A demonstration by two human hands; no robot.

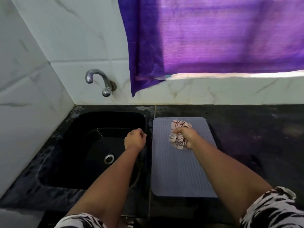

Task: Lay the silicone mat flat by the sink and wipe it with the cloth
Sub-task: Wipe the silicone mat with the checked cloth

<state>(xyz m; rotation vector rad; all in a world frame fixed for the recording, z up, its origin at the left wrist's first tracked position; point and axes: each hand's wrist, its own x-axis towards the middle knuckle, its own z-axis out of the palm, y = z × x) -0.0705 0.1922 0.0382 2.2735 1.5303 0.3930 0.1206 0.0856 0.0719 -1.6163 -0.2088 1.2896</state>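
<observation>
A grey ribbed silicone mat [174, 168] lies flat on the black counter just right of the sink [92, 145]. My right hand [187, 137] is over the mat's far half, closed around a bunched white cloth [178, 134] with dark red stripes; the cloth touches the mat. My left hand [135, 139] hovers over the sink's right edge, fingers curled shut, with nothing visible in it. Part of the cloth is hidden inside my right fist.
A chrome tap [98, 81] juts from the white tiled wall above the sink. A purple curtain [213, 38] hangs over the window behind the counter. The black counter [256, 139] stretches on to the right of the mat. A drain [109, 158] sits in the basin.
</observation>
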